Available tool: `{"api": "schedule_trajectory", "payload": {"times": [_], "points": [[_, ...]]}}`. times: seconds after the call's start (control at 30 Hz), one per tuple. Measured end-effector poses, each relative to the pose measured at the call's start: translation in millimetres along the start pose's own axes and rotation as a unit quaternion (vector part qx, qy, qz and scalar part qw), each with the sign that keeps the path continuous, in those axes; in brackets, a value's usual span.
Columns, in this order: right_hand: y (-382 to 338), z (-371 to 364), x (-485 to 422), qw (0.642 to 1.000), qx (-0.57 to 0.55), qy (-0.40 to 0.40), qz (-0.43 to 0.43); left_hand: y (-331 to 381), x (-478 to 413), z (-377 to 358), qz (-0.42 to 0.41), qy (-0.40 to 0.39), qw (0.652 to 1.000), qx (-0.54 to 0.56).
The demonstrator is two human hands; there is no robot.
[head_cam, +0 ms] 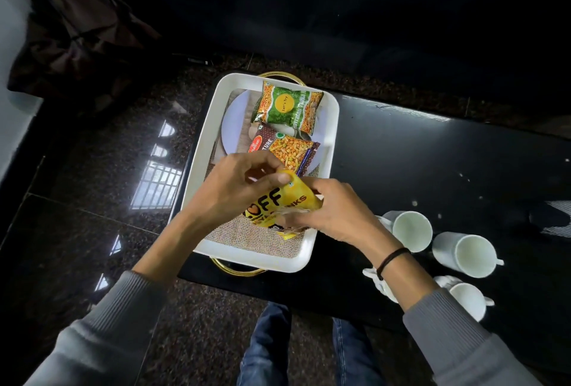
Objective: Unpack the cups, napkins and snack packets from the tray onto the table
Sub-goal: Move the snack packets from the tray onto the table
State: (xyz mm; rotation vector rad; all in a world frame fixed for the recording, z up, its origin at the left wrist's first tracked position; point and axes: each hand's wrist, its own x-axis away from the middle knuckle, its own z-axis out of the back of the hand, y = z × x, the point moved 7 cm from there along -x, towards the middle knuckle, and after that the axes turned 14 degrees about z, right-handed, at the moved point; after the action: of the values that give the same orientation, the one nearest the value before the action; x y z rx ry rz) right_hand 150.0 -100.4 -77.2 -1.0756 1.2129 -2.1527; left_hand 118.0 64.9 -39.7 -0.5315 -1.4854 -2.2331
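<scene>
A white tray (330, 126) with gold handles stands on the left end of a black table (417, 163). Over its near half, my left hand (234, 188) and my right hand (336, 215) both grip a yellow snack packet (278, 200). A brown snack packet (287, 150) and a green snack packet (287, 106) lie further back in the tray on a pale plate (234, 120). Burlap lining (247, 237) covers the tray floor. Several white cups stand on the table right of the tray: one (411, 229) beside my right wrist, one (466, 254) further right, one (466, 299) nearest.
A white object (375, 279) is partly hidden under my right wrist at the table's front edge. A dark bag (77, 33) lies on the floor at the far left. My jeans-clad legs (268, 345) are below the table edge. Polished dark floor surrounds the table.
</scene>
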Motion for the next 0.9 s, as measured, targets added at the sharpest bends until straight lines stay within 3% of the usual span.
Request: {"api": "schedule_trajectory", "payload": {"times": [0.2, 0.27, 0.37, 0.43, 0.57, 0.9], "points": [[16, 42, 11, 0.981, -0.162, 0.101, -0.002, 39, -22, -12, -0.006, 0.072, 0.993, 0.090], [26, 60, 16, 0.963, -0.226, 0.147, -0.008, 33, -32, -22, 0.058, 0.075, 0.984, 0.148], [44, 87, 26, 0.938, -0.282, 0.202, -0.026, 19, -45, -57, 0.179, -0.004, 0.959, 0.220], [53, 100, 29, 0.930, -0.295, 0.216, -0.038, 14, -49, -80, 0.213, -0.050, 0.951, 0.220], [75, 117, 31, 0.925, -0.318, 0.200, -0.060, 9, -62, -98, 0.243, -0.003, 0.931, 0.274], [130, 161, 17, 0.896, -0.320, 0.294, -0.094, 42, -120, -133, 0.203, 0.040, 0.959, 0.194]]}}
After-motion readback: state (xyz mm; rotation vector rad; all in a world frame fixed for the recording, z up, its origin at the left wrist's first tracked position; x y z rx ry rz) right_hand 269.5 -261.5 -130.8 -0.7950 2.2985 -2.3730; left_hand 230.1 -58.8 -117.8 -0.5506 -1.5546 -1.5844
